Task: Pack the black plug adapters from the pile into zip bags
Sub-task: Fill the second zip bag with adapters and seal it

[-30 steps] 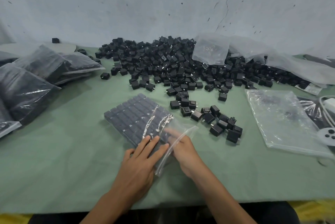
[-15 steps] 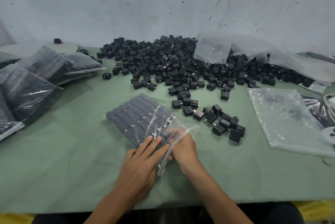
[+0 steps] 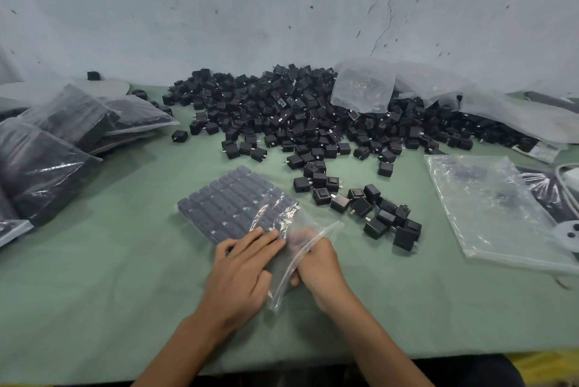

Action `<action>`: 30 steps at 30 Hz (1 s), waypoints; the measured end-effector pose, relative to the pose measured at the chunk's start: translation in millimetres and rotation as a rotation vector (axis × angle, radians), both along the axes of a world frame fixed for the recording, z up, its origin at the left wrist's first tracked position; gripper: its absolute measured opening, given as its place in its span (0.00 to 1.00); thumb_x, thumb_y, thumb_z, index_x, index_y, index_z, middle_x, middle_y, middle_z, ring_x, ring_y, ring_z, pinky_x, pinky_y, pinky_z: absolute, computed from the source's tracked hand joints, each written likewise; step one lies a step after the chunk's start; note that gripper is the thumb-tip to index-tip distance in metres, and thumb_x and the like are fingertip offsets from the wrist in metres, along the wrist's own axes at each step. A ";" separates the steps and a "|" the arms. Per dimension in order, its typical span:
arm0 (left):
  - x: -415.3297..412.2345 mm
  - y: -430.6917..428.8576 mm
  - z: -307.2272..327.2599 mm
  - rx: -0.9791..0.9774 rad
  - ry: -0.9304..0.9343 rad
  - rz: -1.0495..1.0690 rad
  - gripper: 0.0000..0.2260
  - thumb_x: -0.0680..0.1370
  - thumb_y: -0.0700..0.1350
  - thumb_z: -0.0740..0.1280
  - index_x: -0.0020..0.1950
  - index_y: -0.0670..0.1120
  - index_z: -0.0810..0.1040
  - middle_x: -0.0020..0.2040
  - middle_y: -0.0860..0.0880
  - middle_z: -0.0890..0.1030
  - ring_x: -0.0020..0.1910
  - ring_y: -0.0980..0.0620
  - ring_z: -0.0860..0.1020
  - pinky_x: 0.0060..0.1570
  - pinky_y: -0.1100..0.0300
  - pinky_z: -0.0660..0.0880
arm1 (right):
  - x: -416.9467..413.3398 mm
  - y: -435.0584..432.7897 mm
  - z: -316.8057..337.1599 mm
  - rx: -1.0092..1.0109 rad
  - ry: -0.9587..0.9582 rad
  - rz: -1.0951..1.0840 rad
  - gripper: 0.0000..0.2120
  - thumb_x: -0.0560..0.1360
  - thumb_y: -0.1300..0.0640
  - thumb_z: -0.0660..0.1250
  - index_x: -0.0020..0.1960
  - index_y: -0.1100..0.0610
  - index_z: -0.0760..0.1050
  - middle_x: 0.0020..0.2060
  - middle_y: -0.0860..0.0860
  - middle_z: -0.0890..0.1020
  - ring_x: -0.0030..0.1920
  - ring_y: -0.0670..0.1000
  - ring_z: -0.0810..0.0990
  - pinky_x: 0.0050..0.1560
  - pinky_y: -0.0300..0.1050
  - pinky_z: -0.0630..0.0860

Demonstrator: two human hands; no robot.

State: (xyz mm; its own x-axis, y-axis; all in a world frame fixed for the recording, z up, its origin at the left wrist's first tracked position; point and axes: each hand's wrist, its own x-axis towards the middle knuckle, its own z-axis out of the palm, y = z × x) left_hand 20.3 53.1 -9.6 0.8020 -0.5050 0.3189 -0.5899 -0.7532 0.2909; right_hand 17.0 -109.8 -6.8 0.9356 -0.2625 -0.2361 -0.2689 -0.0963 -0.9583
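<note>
A clear zip bag (image 3: 238, 205) filled with neat rows of black plug adapters lies on the green table (image 3: 94, 292) in front of me. My left hand (image 3: 241, 273) rests flat with straight fingers on the bag's near end. My right hand (image 3: 316, 267) is inside the bag's open mouth, fingers under the plastic, thumb against the flap. A large pile of loose adapters (image 3: 297, 117) spreads along the back wall, with a small cluster (image 3: 376, 214) to the right of the bag.
Several packed bags (image 3: 53, 148) are stacked at the left. An empty zip bag (image 3: 498, 211) lies flat at the right, more loose plastic (image 3: 363, 85) sits on the pile, and a white cable and round part (image 3: 570, 230) are at the right edge.
My right hand has drawn back toward me inside the bag's mouth. My left hand stays flat on the bag. The view shifted slightly.
</note>
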 end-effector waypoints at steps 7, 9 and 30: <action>-0.2 -1.8 0.2 0.051 0.005 0.009 0.25 0.76 0.48 0.54 0.73 0.52 0.74 0.71 0.56 0.74 0.72 0.55 0.69 0.64 0.54 0.61 | -12.7 -8.1 0.2 0.110 -0.080 0.140 0.21 0.76 0.72 0.57 0.54 0.51 0.82 0.27 0.54 0.77 0.26 0.50 0.75 0.26 0.41 0.73; -0.1 -1.9 0.4 0.061 0.003 0.008 0.25 0.77 0.49 0.54 0.73 0.52 0.74 0.71 0.56 0.73 0.72 0.55 0.68 0.63 0.54 0.61 | -19.9 -11.2 1.7 0.110 -0.090 0.210 0.19 0.76 0.70 0.59 0.56 0.53 0.82 0.30 0.56 0.79 0.30 0.52 0.77 0.27 0.43 0.75; -1.6 -2.5 -1.5 0.052 -0.001 0.022 0.24 0.78 0.49 0.54 0.73 0.53 0.74 0.71 0.58 0.73 0.72 0.55 0.68 0.63 0.56 0.59 | -13.4 -129.4 22.6 -1.046 0.003 -0.028 0.15 0.81 0.49 0.58 0.66 0.50 0.65 0.47 0.52 0.81 0.52 0.57 0.78 0.47 0.52 0.75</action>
